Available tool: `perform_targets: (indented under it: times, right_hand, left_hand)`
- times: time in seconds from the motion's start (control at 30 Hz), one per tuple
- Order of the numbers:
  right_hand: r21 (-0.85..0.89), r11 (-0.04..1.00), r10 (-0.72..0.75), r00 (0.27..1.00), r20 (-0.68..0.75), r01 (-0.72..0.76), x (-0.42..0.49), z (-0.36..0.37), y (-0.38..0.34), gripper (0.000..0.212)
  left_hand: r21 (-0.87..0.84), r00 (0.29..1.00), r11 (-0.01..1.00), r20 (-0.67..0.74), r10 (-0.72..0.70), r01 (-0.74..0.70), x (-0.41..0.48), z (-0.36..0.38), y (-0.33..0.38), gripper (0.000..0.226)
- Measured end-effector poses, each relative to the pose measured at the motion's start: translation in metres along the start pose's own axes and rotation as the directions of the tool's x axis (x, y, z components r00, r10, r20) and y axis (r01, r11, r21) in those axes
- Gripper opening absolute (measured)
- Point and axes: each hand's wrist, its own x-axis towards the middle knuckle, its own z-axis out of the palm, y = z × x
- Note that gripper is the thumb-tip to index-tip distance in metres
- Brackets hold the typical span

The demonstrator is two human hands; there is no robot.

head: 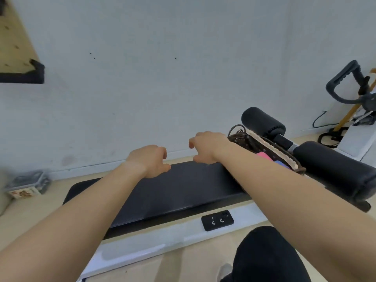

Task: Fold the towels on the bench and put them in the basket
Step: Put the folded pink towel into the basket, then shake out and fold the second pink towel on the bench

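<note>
Pale grey wall and light wooden floor frame a long black padded bench (173, 190) that runs across the view on a white base (142, 249). Both bare arms reach out over the bench. The left hand (151, 160) hovers above the middle of the padding with its fingers loosely curled and nothing in them. The right hand (205, 147) hangs a little farther out and to the right, likewise loosely curled and holding nothing, just beside the near rim of a dark brown wicker basket (240, 138). The basket sits at the right end of the bench, and a cream braided trim runs along its edge. Inside it lie a folded pink towel (263, 155) and a blue towel (281, 164), both partly hidden by the right forearm. Two black foam rollers (333, 163) stand beyond the basket. A small black rectangular device (217, 220) lies on the white base near a knee in black trousers (264, 255). A clear plastic box (28, 182) rests on the floor at the far left, by the wall.
</note>
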Motion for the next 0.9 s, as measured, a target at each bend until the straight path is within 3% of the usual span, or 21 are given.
perform_targets:
  times: [0.2,0.4,0.57,0.73,0.9]
  right_hand:
    - [-0.028,0.993,-0.114,0.993,-0.010,0.114,0.055,0.030,-0.086,0.046]
    - [-0.024,0.983,-0.182,0.980,-0.077,0.181,0.166,0.085,-0.152,0.054]
    - [0.003,0.971,-0.238,0.971,0.009,0.238,0.260,0.102,-0.188,0.060]
    - [0.052,0.962,-0.272,0.946,0.176,0.267,0.276,0.038,-0.200,0.058]
    - [0.096,0.931,-0.364,0.898,0.249,0.351,0.257,-0.120,-0.198,0.057]
  left_hand:
    - [-0.063,0.987,0.986,-0.023,-0.156,0.155,-0.007,0.039,-0.095,0.052]
    - [-0.111,0.960,0.955,-0.016,-0.278,0.274,0.058,0.104,-0.191,0.058]
    - [-0.128,0.920,0.912,0.102,-0.379,0.390,0.115,0.124,-0.268,0.059]
    - [-0.112,0.854,0.864,0.254,-0.454,0.492,0.094,0.073,-0.312,0.055]
    - [-0.120,0.775,0.820,0.427,-0.466,0.559,0.036,-0.069,-0.321,0.053]
